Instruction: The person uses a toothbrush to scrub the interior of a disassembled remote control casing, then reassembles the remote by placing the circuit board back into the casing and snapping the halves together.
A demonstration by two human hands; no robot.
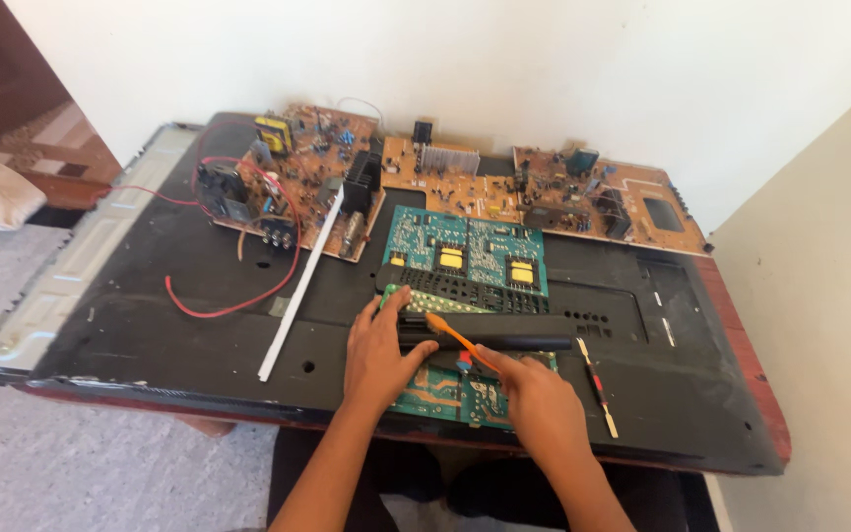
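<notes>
A: Head view is showing a long black plastic bar-shaped housing lying across a green printed circuit board, near the front edge of the worktop. The left hand is closing around the bar's left end, fingers curling over the top and thumb at the front.

B: And the right hand?

A: It is pinching a thin orange-handled tool, tip pointing up-left and resting on the bar. Both are lying on a big black flat-panel back cover. Just right of the bar, a slim red-and-cream probe is lying loose.

B: Any risks?

A: I am judging that the tool could slip off the smooth bar and scratch the board underneath. Farther back, brown circuit boards, a red wire and a white strip are sitting well apart.
</notes>
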